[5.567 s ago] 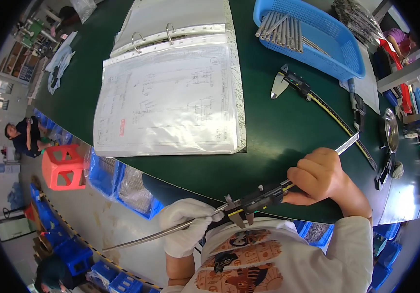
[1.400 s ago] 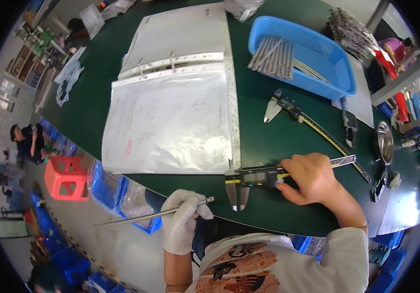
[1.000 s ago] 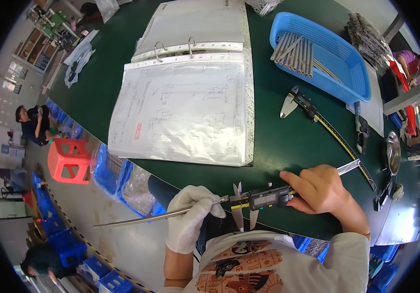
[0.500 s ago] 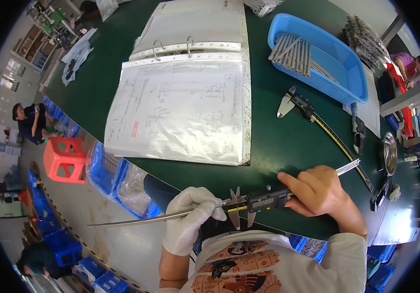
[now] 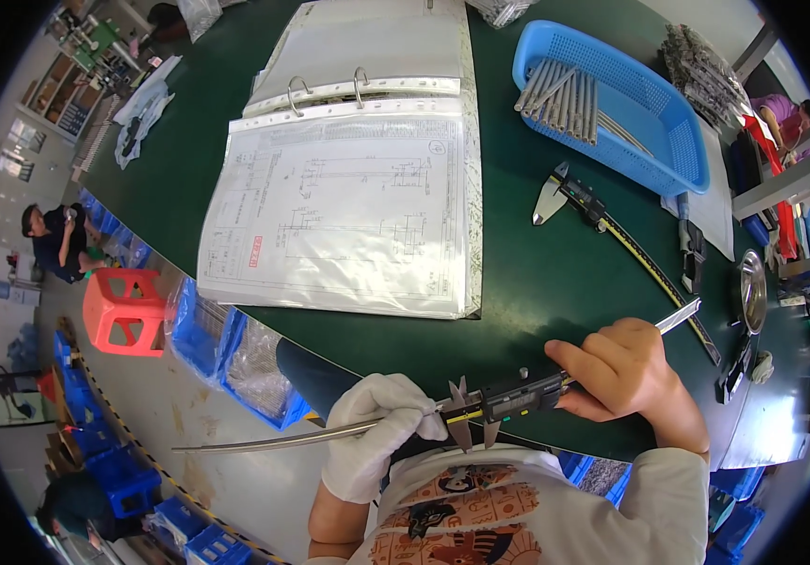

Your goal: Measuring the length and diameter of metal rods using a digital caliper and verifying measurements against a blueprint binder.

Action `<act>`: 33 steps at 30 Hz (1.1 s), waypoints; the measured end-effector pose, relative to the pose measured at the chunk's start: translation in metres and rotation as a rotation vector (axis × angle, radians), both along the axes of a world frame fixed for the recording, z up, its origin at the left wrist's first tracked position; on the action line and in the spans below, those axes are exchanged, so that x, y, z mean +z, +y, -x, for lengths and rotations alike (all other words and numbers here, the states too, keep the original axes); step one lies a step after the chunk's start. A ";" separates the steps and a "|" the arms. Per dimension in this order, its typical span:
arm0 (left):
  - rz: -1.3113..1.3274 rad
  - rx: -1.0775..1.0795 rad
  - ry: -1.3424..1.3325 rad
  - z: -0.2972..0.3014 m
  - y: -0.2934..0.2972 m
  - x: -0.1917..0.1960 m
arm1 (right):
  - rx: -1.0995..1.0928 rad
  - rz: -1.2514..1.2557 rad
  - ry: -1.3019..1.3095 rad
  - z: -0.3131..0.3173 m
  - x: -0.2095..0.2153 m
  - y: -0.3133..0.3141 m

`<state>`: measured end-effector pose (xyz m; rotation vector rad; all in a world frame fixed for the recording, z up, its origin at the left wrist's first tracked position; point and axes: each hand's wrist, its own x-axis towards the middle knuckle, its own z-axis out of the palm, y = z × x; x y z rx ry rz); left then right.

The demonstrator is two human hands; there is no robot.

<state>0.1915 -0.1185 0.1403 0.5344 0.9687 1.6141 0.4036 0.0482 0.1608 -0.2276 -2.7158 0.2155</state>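
My left hand (image 5: 372, 438), in a white glove, is closed around a thin metal rod (image 5: 264, 442). The rod's long end sticks out to the left, past the table edge. Its short end meets the jaws of a digital caliper (image 5: 522, 400); whether the jaws touch it I cannot tell. My bare right hand (image 5: 617, 372) grips the caliper's beam, thumb stretched along it toward the display, while the beam's tail pokes out beyond the fingers. Beyond my hands, an open ring binder (image 5: 348, 226) with drawings in clear sleeves lies on the green table (image 5: 527, 282).
A blue basket (image 5: 678, 122) holds several metal rods (image 5: 560, 99). Beside it lie a second caliper (image 5: 635, 245), a micrometer-like tool (image 5: 692, 254) and a shiny metal dish (image 5: 751, 292). Left of the table are a red stool (image 5: 124, 311), blue crates (image 5: 264, 372) and a seated person (image 5: 55, 240).
The caliper and the rod's near end have shifted slightly right and down, with the caliper tilted a little more. Both hands keep their holds. The head view has moved slightly.
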 end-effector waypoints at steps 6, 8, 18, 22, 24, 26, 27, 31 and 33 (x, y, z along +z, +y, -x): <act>-0.007 0.006 0.038 0.001 0.002 -0.002 | -0.023 -0.017 -0.009 -0.001 0.002 0.001; 0.000 -0.003 0.041 0.001 0.003 -0.004 | -0.022 -0.016 -0.007 -0.002 0.000 0.002; 0.028 -0.005 -0.004 0.000 0.005 -0.007 | -0.015 0.007 -0.014 -0.002 -0.004 0.005; 0.022 0.029 0.032 -0.004 0.005 -0.005 | -0.022 0.002 -0.016 -0.002 -0.004 0.004; 0.015 0.028 0.019 -0.005 0.002 -0.006 | -0.010 0.000 -0.016 -0.002 -0.004 0.003; 0.008 0.027 0.006 -0.006 -0.001 -0.006 | -0.008 0.003 -0.008 -0.002 -0.004 0.003; 0.002 0.032 0.039 -0.007 -0.002 -0.006 | -0.005 0.003 0.000 -0.002 -0.004 0.002; -0.002 0.045 0.028 -0.009 -0.002 -0.005 | -0.010 -0.001 0.013 -0.004 -0.005 0.003; -0.003 0.044 0.013 -0.009 -0.003 -0.005 | 0.001 0.012 0.034 -0.004 -0.006 0.002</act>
